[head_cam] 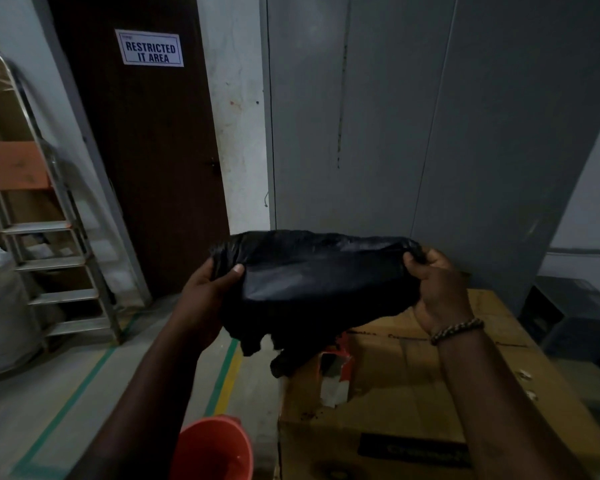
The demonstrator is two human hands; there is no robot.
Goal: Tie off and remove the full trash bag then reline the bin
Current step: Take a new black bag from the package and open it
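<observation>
A crumpled black trash bag [319,285] is stretched at chest height between both hands. My left hand [207,292] pinches its left edge with thumb on top. Gripping the right edge is my right hand [437,289], which wears a beaded bracelet at the wrist. The bag's loose lower part hangs down over a cardboard box. Below, at the bottom edge, stands an orange-red bin [215,448] with no liner visible inside; only part of its rim and inner wall shows.
A large cardboard box [413,393] sits right of the bin. Behind it stands a grey metal cabinet [430,133]. A brown door [146,150] with a "RESTRICTED IT AREA" sign is at the back left, a stepladder [49,254] further left. Green and yellow floor lines run along the floor.
</observation>
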